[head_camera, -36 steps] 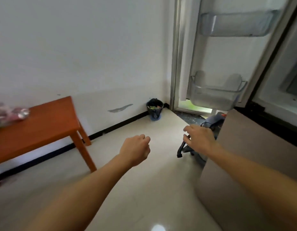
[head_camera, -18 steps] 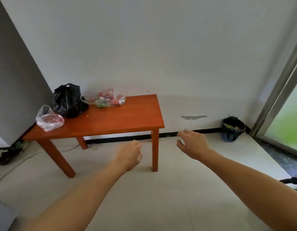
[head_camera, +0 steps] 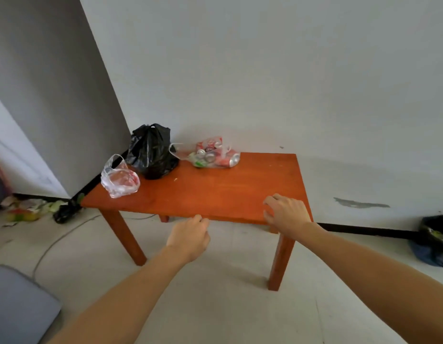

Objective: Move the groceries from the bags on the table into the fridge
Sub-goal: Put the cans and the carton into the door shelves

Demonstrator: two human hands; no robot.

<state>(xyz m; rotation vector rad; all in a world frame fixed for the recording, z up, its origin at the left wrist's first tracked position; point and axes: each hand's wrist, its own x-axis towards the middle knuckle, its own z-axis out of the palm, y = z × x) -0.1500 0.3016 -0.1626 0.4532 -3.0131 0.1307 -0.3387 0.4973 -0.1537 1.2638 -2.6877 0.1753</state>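
Moved: orange wooden table (head_camera: 215, 192) sits nearer me now.
My left hand (head_camera: 188, 238): curled, empty.
My right hand (head_camera: 287, 214): relaxed, empty, over the table's near edge.
Groceries, 3 at far left: black plastic bag (head_camera: 151, 152), clear plastic bag of cans (head_camera: 213, 155), small clear plastic bag (head_camera: 120, 181).

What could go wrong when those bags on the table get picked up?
The bag of cans lies on its side; lifted carelessly, some cans might roll out.
The small clear bag sits near a front corner of the table; a nudge could knock it off.
A cable trails across the floor beside the table, a possible trip.
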